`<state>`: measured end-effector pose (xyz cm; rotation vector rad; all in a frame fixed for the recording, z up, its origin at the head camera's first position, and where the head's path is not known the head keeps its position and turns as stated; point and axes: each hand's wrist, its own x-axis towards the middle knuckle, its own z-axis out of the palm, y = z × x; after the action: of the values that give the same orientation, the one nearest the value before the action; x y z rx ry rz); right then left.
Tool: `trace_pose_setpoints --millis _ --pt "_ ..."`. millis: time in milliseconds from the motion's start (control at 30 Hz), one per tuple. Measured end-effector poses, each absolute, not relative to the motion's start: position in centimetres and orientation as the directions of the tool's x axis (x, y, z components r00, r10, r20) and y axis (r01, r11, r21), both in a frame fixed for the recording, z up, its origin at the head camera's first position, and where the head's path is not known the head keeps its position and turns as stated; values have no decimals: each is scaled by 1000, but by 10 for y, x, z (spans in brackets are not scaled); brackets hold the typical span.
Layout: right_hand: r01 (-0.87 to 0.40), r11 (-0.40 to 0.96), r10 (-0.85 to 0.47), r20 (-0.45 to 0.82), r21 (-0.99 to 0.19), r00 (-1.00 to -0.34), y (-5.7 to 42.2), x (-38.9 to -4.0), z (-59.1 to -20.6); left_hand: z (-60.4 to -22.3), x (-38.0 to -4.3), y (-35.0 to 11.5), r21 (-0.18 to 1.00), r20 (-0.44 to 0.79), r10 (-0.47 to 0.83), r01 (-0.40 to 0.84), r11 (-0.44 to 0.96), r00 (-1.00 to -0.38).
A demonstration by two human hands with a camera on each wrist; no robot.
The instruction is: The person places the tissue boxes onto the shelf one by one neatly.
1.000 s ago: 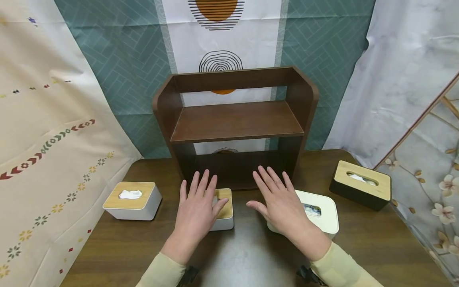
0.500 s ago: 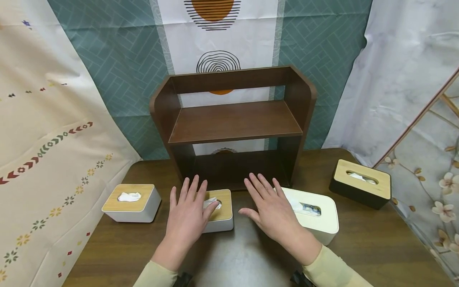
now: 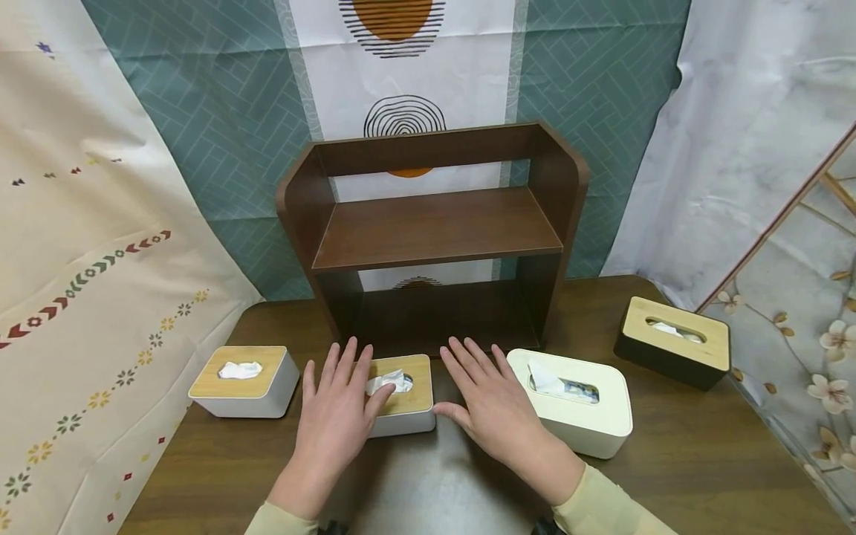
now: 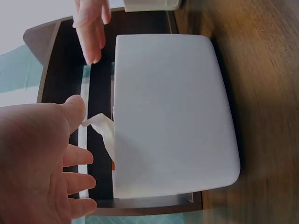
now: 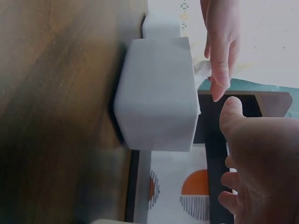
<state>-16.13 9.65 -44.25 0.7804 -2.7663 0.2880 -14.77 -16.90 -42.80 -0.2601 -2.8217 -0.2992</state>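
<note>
My left hand [image 3: 334,420], fingers straight and spread, hovers over the left side of a white tissue box with a wooden lid [image 3: 417,394]. In the left wrist view, its thumb is right by the tissue [image 4: 103,133] poking up from that box. My right hand [image 3: 498,412] is also spread flat in the air, between this middle box and a cream tissue box [image 3: 602,427]. Neither hand holds anything. The right wrist view has the middle box's grey-white side [image 5: 156,95] below both hands.
A brown two-tier shelf [image 3: 435,227] stands behind the boxes on the wooden table [image 3: 221,475]. Another white, wood-lidded tissue box [image 3: 264,405] sits at the left, and a black one with a wooden lid [image 3: 712,349] at the far right. Patterned cloths [image 3: 221,111] hang around.
Both hands have drifted left and a little toward me, fingers still spread. More of the middle box's lid and of the cream box shows now. The boxes stay in place.
</note>
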Motion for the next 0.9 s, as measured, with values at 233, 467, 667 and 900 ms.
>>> trace_pose_setpoints --millis 233,467,667,900 --pt "-555 822 -501 299 -129 -812 92 -158 -449 -431 -141 -177 209 296 121 188 960 -947" --pt "-576 806 -517 310 -140 -798 86 -156 -453 -436 -133 -186 247 287 101 175 953 -953" --pt "-583 798 -523 305 -154 -796 82 -154 -456 -438 -129 -190 265 265 97 169 949 -959" --pt "-592 787 -530 301 -174 -793 76 -153 -458 -438 -122 -195 294 232 96 164 942 -968"
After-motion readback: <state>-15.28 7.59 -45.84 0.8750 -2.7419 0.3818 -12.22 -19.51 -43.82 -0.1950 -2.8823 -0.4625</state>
